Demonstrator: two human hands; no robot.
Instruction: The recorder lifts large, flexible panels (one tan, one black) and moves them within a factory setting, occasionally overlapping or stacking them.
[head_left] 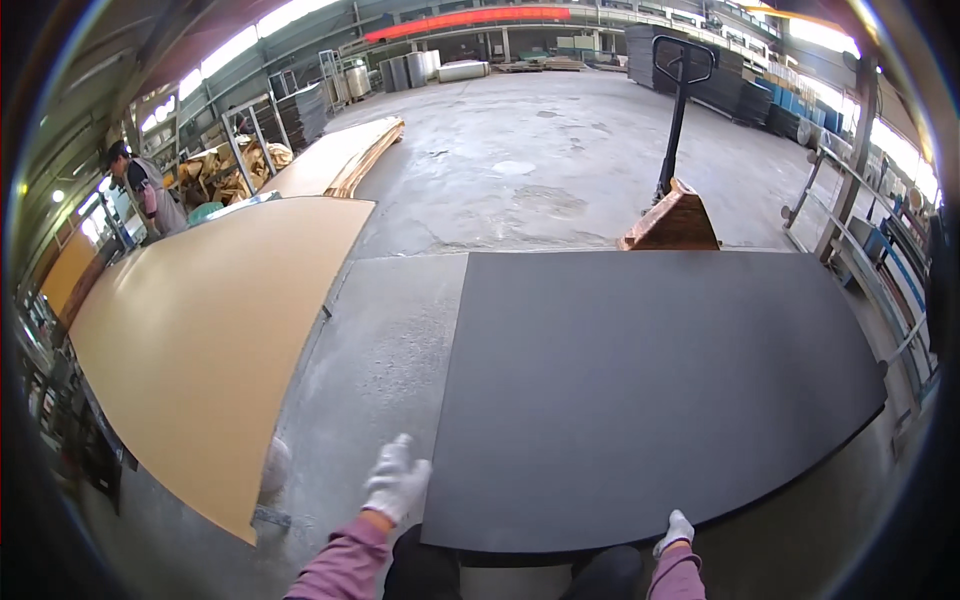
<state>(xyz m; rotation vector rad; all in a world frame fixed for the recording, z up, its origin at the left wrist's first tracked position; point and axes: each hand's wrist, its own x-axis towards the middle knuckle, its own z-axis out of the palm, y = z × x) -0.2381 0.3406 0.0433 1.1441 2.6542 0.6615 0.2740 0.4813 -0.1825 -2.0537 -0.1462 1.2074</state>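
A large dark grey board [650, 390] lies flat in front of me, close to my knees, with a dark layer showing under its near right edge. My left hand [397, 482], in a white glove, is just off the board's left edge near its front corner, fingers apart and nothing in them. At the near edge, right of the middle, my right hand [675, 532] is gloved too and closed on the board's rim; its lower fingers are hidden. To my left, a wide tan sheet [225, 320] rests on a raised support.
A pallet jack [680, 205] stands beyond the board's far edge. Behind the tan sheet is a stack of tan sheets [335, 160], and a person [148, 190] stands at the far left. Metal racking [865, 240] runs along the right; concrete floor [395, 350] separates board and sheet.
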